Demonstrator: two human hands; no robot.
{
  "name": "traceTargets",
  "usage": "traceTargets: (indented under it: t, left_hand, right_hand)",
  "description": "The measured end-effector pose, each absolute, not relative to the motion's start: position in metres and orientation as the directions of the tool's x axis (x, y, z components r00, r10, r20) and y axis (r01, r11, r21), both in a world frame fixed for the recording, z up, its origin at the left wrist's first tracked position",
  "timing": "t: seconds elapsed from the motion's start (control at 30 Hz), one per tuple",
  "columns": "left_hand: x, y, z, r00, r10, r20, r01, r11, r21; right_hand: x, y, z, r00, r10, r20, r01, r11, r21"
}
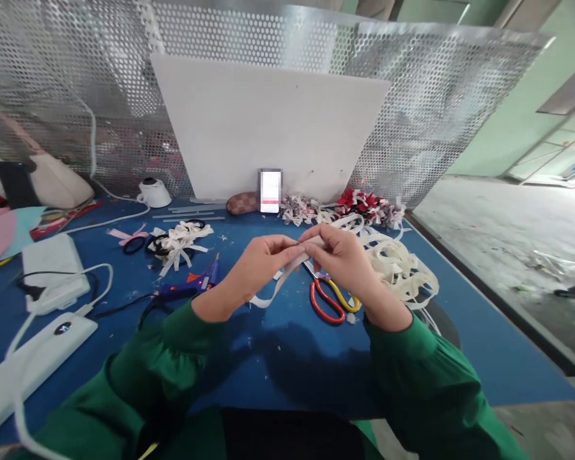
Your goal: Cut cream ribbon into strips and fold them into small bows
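Both hands meet above the middle of the blue table, pinching one white ribbon (283,279). My left hand (263,263) is closed on it, with a loose tail hanging below the fingers. My right hand (339,257) grips the ribbon just to the right, thumb and fingertips pressed together. Scissors (326,300) with one red and one yellow handle lie under and beside my right hand. Left of my left hand rests a blue glue gun (191,285). A heap of cream ribbon (402,271) spreads to the right of my right hand.
White bows (179,243) and a pink bow (129,236) lie at the left. Red and white bows (364,206) sit at the back, near an upright phone (270,191) before a white board (273,128). White power banks (33,364) and cables cover the table's left side (124,281).
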State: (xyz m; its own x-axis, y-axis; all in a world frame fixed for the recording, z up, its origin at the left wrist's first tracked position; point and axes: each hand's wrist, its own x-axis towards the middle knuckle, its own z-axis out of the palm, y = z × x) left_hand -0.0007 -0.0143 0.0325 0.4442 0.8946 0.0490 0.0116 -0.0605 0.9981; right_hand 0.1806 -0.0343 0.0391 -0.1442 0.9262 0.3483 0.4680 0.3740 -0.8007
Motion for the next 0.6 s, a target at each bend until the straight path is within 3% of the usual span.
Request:
traceTargets:
  t: [0.1,0.2,0.3,0.37,0.6]
  left_hand:
    - [-0.004,-0.013,0.031,0.419,0.906,0.055,-0.010,-0.055,0.998]
    - [-0.010,-0.010,0.032,0.342,0.938,0.046,-0.055,-0.029,0.998]
    - [-0.015,-0.005,0.036,0.286,0.958,0.035,-0.107,-0.004,0.994]
    - [-0.018,-0.004,0.039,0.283,0.959,0.029,-0.129,0.009,0.992]
    - [-0.016,-0.014,0.044,0.377,0.926,-0.023,-0.156,0.088,0.984]
  right_hand:
    - [0.176,-0.036,0.033,-0.109,0.919,0.378,0.544,0.374,-0.751]
    - [0.178,-0.035,0.034,-0.096,0.914,0.395,0.460,0.393,-0.796]
    - [0.188,-0.034,0.040,-0.019,0.864,0.503,0.382,0.471,-0.795]
    - [0.196,-0.034,0.045,-0.031,0.805,0.593,0.398,0.554,-0.731]
    - [0.204,-0.036,0.047,-0.421,0.584,0.694,0.476,0.794,-0.379]
